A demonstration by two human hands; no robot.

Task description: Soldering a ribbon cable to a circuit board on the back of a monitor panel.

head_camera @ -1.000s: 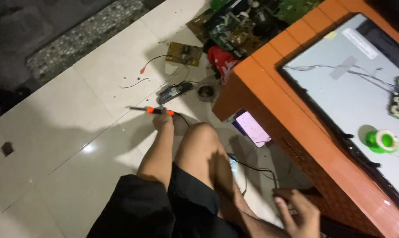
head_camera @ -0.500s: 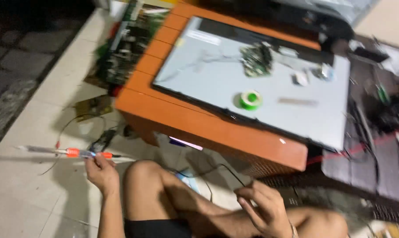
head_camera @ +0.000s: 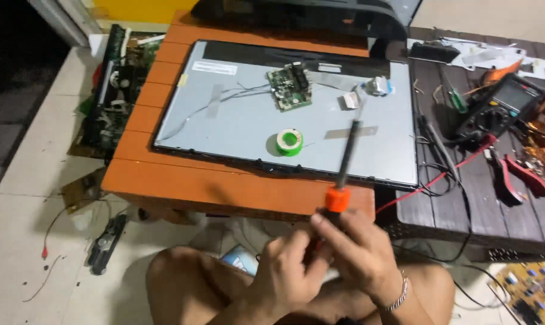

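We hold the soldering iron (head_camera: 343, 174) upright over our lap, right hand (head_camera: 360, 247) clamped round its orange collar, left hand (head_camera: 284, 271) closed on the handle below. We keep the tip clear of the panel (head_camera: 236, 126) beyond, and grip only the handle.

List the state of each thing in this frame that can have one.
Soldering iron: held upright in both hands, tip up.
Left hand: closed on the handle.
Right hand: closed on the handle.
Screen panel: lying flat, back side up, on the orange table.
Circuit board: exposed on the panel.
Solder spool: lying flat.
Multimeter: display blank, as far as visible.
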